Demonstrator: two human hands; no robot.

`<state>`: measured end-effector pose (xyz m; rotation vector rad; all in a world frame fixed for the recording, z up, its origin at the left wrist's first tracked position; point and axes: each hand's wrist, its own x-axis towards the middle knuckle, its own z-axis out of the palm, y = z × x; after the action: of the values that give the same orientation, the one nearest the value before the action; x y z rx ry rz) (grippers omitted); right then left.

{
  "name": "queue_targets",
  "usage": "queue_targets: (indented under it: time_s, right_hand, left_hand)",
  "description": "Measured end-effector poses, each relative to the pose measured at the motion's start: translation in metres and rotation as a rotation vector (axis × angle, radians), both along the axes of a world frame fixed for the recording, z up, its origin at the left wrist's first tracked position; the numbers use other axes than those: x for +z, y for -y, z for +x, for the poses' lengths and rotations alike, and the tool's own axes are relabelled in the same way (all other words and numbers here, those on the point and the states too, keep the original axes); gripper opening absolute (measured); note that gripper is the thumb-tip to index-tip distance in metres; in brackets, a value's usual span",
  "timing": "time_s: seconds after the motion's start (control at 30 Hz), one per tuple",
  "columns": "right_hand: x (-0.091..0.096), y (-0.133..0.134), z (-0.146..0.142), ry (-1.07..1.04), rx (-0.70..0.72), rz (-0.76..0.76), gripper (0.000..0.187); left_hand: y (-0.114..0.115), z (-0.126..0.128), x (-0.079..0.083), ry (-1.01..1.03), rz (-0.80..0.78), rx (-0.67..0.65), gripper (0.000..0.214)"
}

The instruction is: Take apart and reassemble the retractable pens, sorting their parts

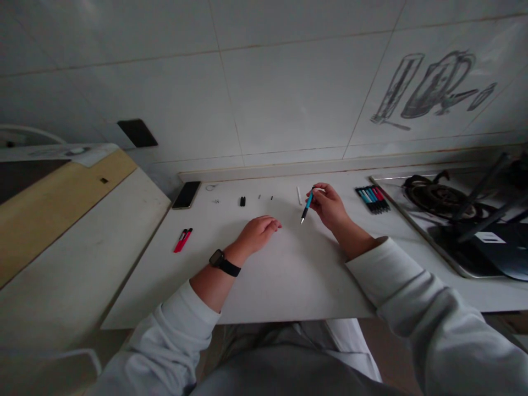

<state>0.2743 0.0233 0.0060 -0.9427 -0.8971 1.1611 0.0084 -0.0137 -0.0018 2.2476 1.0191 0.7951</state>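
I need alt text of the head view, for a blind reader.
A right hand holds a blue pen, tip down, above a white table, with the left hand nearby, fingers curled. A row of pens lies to the right; two red pieces and a phone to the left, with small parts between.

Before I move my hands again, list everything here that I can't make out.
All in the head view:
- Any lettering on the blue pen in the right hand: too small.
- The underside of the left hand: hidden by the back of that hand.
- What the tiny dark piece is: too small.
- The far end of the black device: cut off by the right edge.
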Motion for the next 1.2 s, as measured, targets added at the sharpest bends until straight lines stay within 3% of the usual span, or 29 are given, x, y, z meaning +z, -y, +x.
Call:
queue_targets:
  time_s: [0.7,1.03,1.2]
  right_hand:
    - [0.012,-0.01,0.029,0.091,-0.124,0.06,0.041]
    - [0.021,-0.037,0.115,0.03,-0.465,0.112,0.03]
    - [0.02,-0.04,0.155,0.009,-0.557,0.139,0.03]
  left_hand:
    - [0.001,0.002,0.002,-0.085,0.029,-0.055,0.029]
    - [0.0,0.002,0.001,-0.102,0.056,-0.072,0.028]
    - [0.0,0.001,0.001,-0.11,0.063,-0.076,0.029]
